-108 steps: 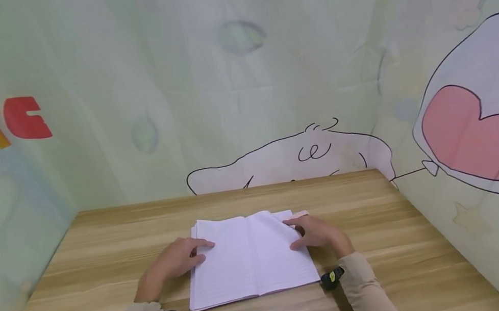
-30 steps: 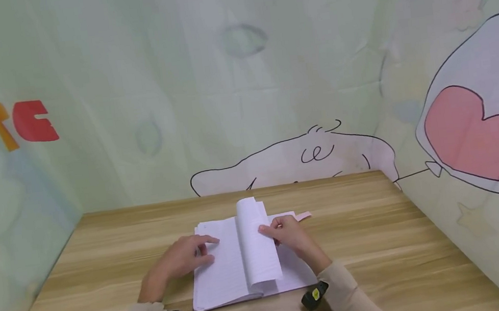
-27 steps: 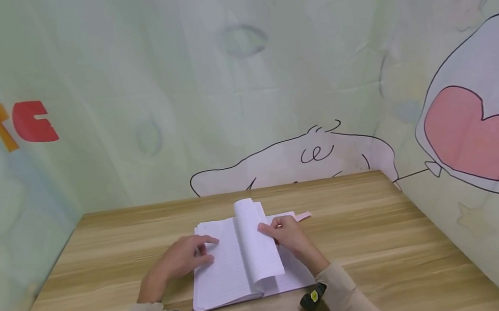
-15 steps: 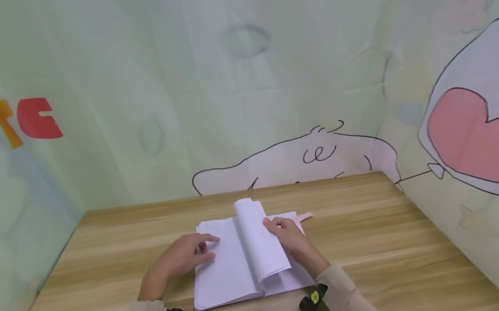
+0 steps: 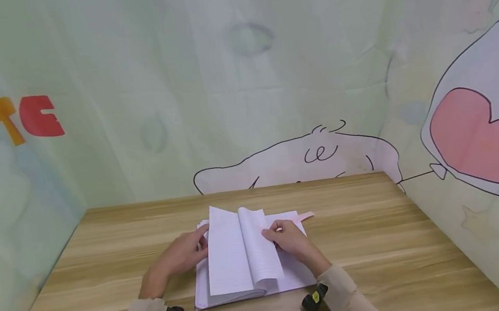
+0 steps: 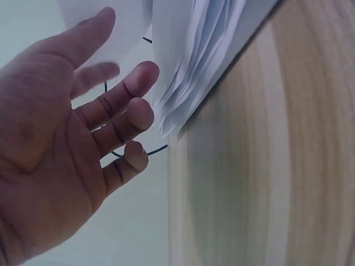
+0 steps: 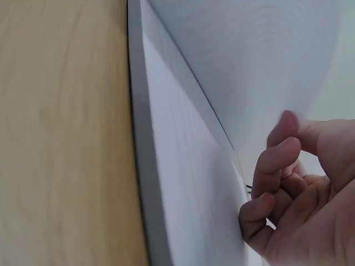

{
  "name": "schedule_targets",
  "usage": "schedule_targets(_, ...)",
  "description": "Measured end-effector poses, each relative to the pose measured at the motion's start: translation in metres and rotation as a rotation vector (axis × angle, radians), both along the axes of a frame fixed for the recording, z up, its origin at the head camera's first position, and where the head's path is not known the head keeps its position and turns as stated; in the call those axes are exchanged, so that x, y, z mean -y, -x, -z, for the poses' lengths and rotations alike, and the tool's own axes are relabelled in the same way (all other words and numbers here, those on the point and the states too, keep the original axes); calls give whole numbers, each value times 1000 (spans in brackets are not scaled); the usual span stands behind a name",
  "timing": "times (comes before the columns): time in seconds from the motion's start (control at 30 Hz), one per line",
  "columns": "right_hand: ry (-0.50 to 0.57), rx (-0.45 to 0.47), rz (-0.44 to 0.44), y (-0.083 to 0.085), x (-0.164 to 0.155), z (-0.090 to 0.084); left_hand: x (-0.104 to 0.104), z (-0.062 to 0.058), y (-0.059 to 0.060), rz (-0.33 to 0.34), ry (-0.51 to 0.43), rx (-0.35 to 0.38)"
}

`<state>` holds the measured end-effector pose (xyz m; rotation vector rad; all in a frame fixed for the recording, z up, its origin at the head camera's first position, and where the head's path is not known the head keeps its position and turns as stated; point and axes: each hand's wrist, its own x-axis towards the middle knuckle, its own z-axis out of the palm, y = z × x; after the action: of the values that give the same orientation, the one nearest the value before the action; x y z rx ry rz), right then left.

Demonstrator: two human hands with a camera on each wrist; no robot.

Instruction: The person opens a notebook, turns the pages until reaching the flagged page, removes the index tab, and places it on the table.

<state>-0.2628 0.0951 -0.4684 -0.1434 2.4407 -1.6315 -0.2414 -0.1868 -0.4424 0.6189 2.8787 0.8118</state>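
A lined notebook (image 5: 293, 276) lies spread on the table. My right hand (image 5: 290, 238) pinches a curved bundle of raised pages (image 5: 258, 252) between thumb and index finger; the right wrist view shows these raised pages (image 7: 244, 55) arching over the flat right side. One single leaf (image 5: 226, 260) stands partly lifted over the left side, tilting towards my left hand (image 5: 182, 255). That hand is at the notebook's left edge with its fingertips partly hidden behind the leaf. In the left wrist view its fingers (image 6: 123, 122) are loosely bent and spread beside the page edges (image 6: 194, 72).
A pink strip (image 5: 305, 216) sticks out past the notebook's top right corner. The wood-grain table (image 5: 354, 225) extends around the notebook. A printed fabric backdrop (image 5: 167, 82) with cartoon drawings rises behind the table and on both sides.
The right hand has moved from the right page's edge to the raised bundle. A single leaf has come away from that bundle and swung left, over the left page and the left fingertips.
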Motion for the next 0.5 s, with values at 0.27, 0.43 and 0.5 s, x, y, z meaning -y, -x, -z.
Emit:
schedule_targets(0.27,-51,-22,22,6,-12,-1,1,-2,1,-84,-37,32)
schedule_targets(0.43,-99,1,8,6,-18,-4,4,0,1,2,-39,-17)
schedule_targets(0.5,-121,7,-2,5,-19,-5,4,0,1,31,-32,-42)
